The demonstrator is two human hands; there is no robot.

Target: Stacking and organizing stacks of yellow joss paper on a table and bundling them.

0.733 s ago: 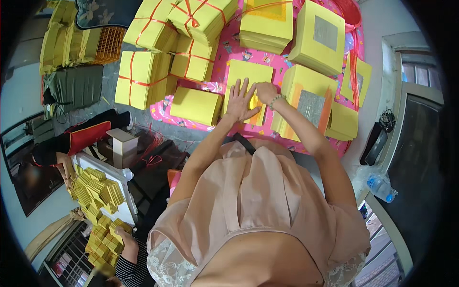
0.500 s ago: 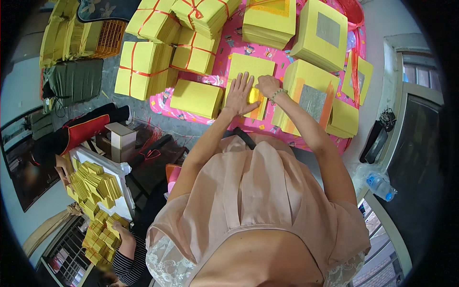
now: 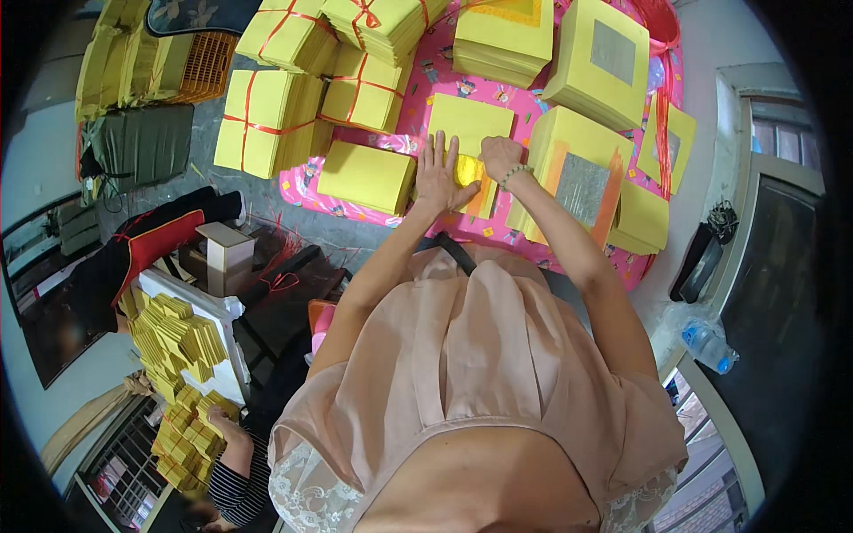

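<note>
a: head view, upper centre. left hand (image 3: 437,178) lies flat with fingers spread wide on a yellow paper stack (image 3: 469,133); right hand (image 3: 499,158), with a bead bracelet (image 3: 513,174) at the wrist, is curled narrow just beside it, knuckles up. whether it pinches a sheet cannot be told.

b: and the thing between the hands?

a: a gold-foil sheet (image 3: 468,171), touching both hands, on the near edge of that stack. an orange strip (image 3: 480,201) shows just below it. all of it rests on a pink printed cloth (image 3: 426,102).

b: what surrounds the stack?

a: left of it, a plain yellow bundle (image 3: 366,178). right of it, a stack topped with a silver-foil square (image 3: 582,186) and orange bands. further up the frame, more stacks, one with a silver square (image 3: 613,51). upper left, bundles tied with red string (image 3: 267,124).

b: which step does this appear to be?

a: judged from the pose, the left hand steadies the pile while the right works at the top foil sheet, either pressing it down or lifting it. the foil is not yet clear of the stack.

b: what would the next move call for?

a: probably a firm flat hold with the left palm, so lower sheets do not slide, and a light fingertip grip at the foil's edge, since thin paper creases easily.

b: lower left of the frame?

a: another person's hand (image 3: 224,425), in a striped sleeve, by small folded gold papers (image 3: 182,338) on a white tray (image 3: 233,377).
</note>
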